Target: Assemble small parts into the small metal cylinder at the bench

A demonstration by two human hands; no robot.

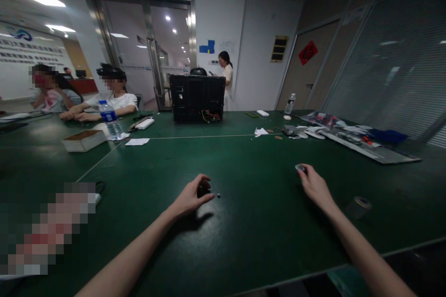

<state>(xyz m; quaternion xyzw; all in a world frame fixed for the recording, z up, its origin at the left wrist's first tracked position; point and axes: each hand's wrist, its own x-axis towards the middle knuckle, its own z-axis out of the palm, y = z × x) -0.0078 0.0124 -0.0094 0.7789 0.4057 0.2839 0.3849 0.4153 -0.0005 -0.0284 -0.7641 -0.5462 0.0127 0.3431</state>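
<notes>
My left hand [191, 196] hovers low over the green table [251, 241], its fingers curved and apart with nothing between them. Just beyond the tip of its thumb lies a tiny dark cylindrical piece [219, 195], not touched. Farther right, my right hand [315, 186] pinches a small round silvery disc [299, 167] between thumb and fingers; its exact kind is too small to tell. Beside the right forearm sits a short, dark-sided cylinder [360, 207] with a pale ring on its end.
Across the table stands a black computer case [198, 100] with wires showing. A water bottle [110, 120] and an open box [83, 140] are at left; another bottle [290, 103] stands at back right. Boards and parts [369, 141] lie right. Several people are in the background.
</notes>
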